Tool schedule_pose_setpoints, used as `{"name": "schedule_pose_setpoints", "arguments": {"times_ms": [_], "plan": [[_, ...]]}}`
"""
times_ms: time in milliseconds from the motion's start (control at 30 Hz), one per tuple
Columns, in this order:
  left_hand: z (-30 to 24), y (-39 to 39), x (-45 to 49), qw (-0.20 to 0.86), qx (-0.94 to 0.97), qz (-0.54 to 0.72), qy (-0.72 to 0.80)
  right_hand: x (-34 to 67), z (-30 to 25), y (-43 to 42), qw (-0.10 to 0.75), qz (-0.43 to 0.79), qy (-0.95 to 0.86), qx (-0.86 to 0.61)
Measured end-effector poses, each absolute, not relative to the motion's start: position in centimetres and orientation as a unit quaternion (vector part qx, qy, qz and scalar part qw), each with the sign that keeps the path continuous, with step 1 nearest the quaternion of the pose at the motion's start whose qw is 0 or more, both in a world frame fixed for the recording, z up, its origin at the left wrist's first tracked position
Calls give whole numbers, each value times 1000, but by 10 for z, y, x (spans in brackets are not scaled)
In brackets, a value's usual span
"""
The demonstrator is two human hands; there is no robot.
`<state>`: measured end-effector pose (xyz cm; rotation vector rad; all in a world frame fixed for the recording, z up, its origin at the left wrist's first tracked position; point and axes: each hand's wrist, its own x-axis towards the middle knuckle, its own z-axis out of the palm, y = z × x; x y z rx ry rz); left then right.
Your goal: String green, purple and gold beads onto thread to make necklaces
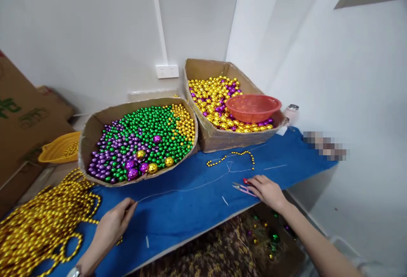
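Note:
My left hand (113, 222) pinches the end of a thin thread (190, 188) that runs across the blue cloth (190, 209) toward a short strand of gold beads (232, 155). My right hand (266, 190) rests on small thread snips (242, 187) with a red part, fingers closing over the handle. A big heap of strung gold beads (38, 222) lies at the left, beside my left wrist.
A cardboard tray (95, 126) holds green, purple and gold beads. Behind it at the right, a cardboard box (222, 139) of gold and purple beads carries an orange plastic basket (253, 106). A yellow basket (60, 147) sits at the left. White walls stand close behind and to the right.

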<state>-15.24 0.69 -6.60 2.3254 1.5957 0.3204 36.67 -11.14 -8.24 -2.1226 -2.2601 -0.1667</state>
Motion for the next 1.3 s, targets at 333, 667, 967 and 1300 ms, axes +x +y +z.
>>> {"name": "schedule_pose_setpoints", "arguments": {"times_ms": [333, 667, 967, 1300], "plan": [[-50, 2, -140, 157, 813, 177, 533, 357, -95, -116, 85, -106, -744, -654], [-31, -9, -125, 157, 808, 197, 533, 272, -89, -91, 172, -9, -751, -638], [-22, -12, -124, 157, 813, 206, 522, 175, -76, -40, 66, 56, -775, -625], [-10, 6, -143, -160, 826, 216, 495, 192, -80, -32, 34, 84, -749, -656]]}}
